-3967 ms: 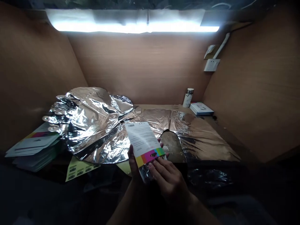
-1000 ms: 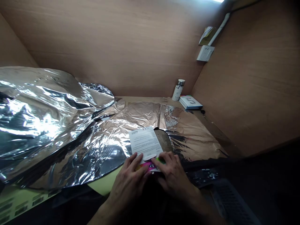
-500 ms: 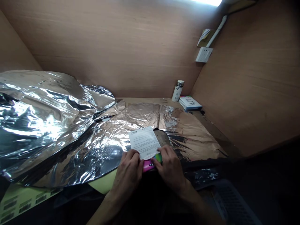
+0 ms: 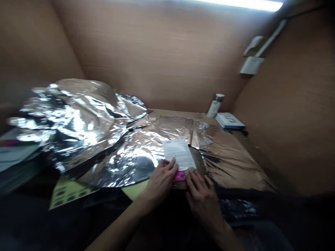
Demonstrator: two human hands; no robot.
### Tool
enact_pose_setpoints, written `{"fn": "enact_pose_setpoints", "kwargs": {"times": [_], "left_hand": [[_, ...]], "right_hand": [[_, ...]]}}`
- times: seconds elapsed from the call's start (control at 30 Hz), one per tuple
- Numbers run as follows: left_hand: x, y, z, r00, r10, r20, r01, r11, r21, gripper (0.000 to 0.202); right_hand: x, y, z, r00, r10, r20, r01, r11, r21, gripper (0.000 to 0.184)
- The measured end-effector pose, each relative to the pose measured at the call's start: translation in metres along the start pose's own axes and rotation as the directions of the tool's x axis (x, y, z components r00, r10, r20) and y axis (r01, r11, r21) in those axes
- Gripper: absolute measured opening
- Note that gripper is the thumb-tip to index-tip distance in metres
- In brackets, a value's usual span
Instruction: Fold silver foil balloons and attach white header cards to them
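Note:
A white printed sheet [image 4: 179, 153] lies on the foil-covered table, its lower edge against a pink and green strip [image 4: 179, 176], which may be part of the same item or a separate piece. My left hand [image 4: 161, 179] rests at the sheet's lower left corner, fingers stretched out flat and touching its edge. On the right, my right hand [image 4: 202, 191] lies with its fingers extended and slightly apart, fingertips on the green end of the strip. Both thumbs are hard to make out. Neither hand visibly grips the sheet.
Crumpled silver foil [image 4: 78, 118] heaps up at the left. A white flask [image 4: 215, 106] and a stack of boxes or booklets [image 4: 230, 121] stand at the back right. Yellow label sheets [image 4: 69, 192] stick out at the front edge. Wooden panels [image 4: 157, 62] enclose the table.
My view has swung left, shifting everything rightward in the picture. My fingers, earlier pinching the pink and green strip, now lie stretched out over the sheet's lower edge and the strip.

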State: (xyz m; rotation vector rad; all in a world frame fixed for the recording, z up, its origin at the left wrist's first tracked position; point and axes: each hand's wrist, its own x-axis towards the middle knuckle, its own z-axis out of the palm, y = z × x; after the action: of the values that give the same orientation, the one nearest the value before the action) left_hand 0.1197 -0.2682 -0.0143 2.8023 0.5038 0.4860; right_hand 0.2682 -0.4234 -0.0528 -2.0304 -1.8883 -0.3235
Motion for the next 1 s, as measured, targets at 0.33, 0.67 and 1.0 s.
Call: {"fn": "enact_pose_setpoints", "kwargs": {"times": [0.33,0.67,1.0], "left_hand": [[-0.076,-0.093,-0.077,0.982,-0.191,-0.007,0.19,0.982,-0.018,0.038],[-0.076,-0.121,-0.054,0.973,-0.23,0.006,0.228,0.967,0.115,0.047],[-0.075,-0.134,-0.05,0.983,-0.181,-0.026,0.182,0.974,0.136,0.048]], "right_hand": [[0.027,-0.029,-0.018,0.987,-0.153,-0.054,0.159,0.979,0.13,0.055],[0.097,-0.09,-0.006,0.936,-0.279,0.213,0.209,0.931,0.301,0.025],[0.103,-0.082,-0.003,0.939,-0.273,0.211,0.149,0.872,0.467,0.024]]}}
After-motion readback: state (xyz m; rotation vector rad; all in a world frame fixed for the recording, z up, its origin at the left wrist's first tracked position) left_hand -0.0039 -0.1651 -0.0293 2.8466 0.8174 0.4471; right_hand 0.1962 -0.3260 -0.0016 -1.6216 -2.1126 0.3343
